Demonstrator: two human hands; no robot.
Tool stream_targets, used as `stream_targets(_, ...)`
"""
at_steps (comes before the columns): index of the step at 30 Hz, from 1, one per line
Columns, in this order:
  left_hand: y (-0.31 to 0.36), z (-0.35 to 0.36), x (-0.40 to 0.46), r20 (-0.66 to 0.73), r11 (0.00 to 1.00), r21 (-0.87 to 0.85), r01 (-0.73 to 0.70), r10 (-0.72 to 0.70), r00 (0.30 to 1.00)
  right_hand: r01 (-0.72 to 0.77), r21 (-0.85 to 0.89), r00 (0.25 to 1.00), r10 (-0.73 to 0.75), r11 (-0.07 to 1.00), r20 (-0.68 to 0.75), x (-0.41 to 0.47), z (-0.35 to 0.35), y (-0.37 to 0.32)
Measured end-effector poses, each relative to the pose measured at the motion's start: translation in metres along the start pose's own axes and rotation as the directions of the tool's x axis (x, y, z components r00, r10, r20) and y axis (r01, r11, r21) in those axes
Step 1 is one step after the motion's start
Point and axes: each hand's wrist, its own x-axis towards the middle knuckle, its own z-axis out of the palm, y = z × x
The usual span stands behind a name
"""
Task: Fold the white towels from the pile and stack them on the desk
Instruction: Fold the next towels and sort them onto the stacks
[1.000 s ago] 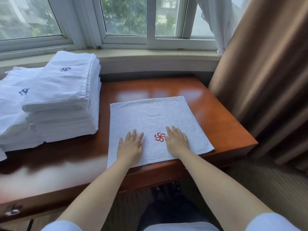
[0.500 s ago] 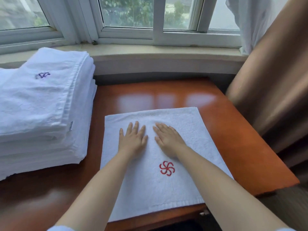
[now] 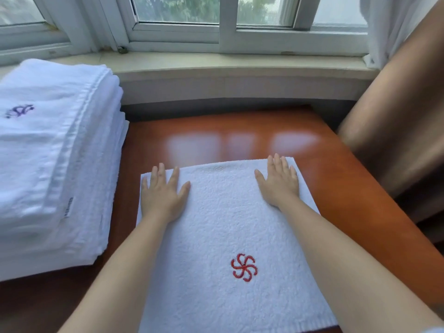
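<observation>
A white towel [image 3: 223, 227] with a red pinwheel emblem lies flat on the reddish wooden desk [image 3: 240, 131]. My left hand [image 3: 162, 193] presses flat on the towel's far left corner, fingers straight and spread. At the far right corner my right hand [image 3: 278, 181] lies flat as well, its fingertips reaching the far edge. A tall stack of folded white towels [image 3: 52, 164] with a purple emblem stands on the desk to the left of the flat towel.
A window sill [image 3: 216, 66] and white window frames run along the far side. A brown curtain [image 3: 396, 116] hangs at the right, beside the desk's right edge. Bare desk shows between the towel and the sill.
Both hands have slid from the towel's near middle up to its far edge and then apart to the two far corners. The view has moved closer over the desk.
</observation>
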Motion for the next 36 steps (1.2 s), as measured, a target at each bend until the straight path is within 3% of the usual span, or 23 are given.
stream_targets(8,-0.028,0.000,-0.065,0.021,0.994,-0.095,0.044,-0.042,0.999,-0.200,0.107,0.980,0.200,0.974,0.011,-0.066,-0.003,0.032)
stream_targets(11,-0.033,0.001,-0.096,0.027,0.988,-0.143,0.066,-0.063,0.998,-0.209,0.150,0.971,0.223,0.966,-0.089,-0.103,-0.003,0.035)
stream_targets(13,-0.027,-0.005,-0.110,0.015,0.955,-0.272,0.122,-0.123,0.992,-0.231,0.197,0.951,0.263,0.953,-0.160,-0.118,-0.005,0.034)
stream_targets(16,-0.019,-0.023,-0.115,-0.015,0.804,-0.528,0.272,-0.329,0.944,-0.358,0.414,0.908,0.415,0.837,-0.054,-0.121,-0.021,0.035)
stream_targets(18,-0.020,-0.036,-0.112,0.157,0.625,-0.651,0.431,-0.445,0.882,-0.457,0.530,0.866,0.494,0.715,0.081,-0.119,-0.033,0.035)
stream_targets(21,-0.029,-0.045,-0.113,0.369,0.420,-0.733,0.535,-0.416,0.831,-0.516,0.626,0.827,0.530,0.585,0.187,-0.125,-0.042,0.031)
stream_targets(24,-0.029,-0.056,-0.116,0.407,0.339,-0.772,0.537,-0.385,0.828,-0.443,0.737,0.850,0.501,0.511,0.163,-0.132,-0.052,0.030)
stream_targets(28,-0.013,-0.071,-0.136,0.349,0.348,-0.802,0.485,-0.385,0.854,-0.274,0.839,0.884,0.468,0.469,0.027,-0.158,-0.059,0.025)
stream_targets(33,0.001,-0.071,-0.186,0.130,0.345,-0.888,0.303,-0.445,0.886,-0.178,0.793,0.873,0.466,0.582,-0.147,-0.203,-0.058,0.015)
stream_targets(35,-0.002,-0.081,-0.196,0.035,0.366,-0.909,0.198,-0.408,0.912,-0.092,0.849,0.862,0.468,0.521,-0.193,-0.217,-0.062,0.009)
stream_targets(36,-0.004,-0.089,-0.200,0.031,0.329,-0.929,0.169,-0.385,0.922,-0.052,0.887,0.846,0.492,0.459,-0.205,-0.223,-0.067,0.008)
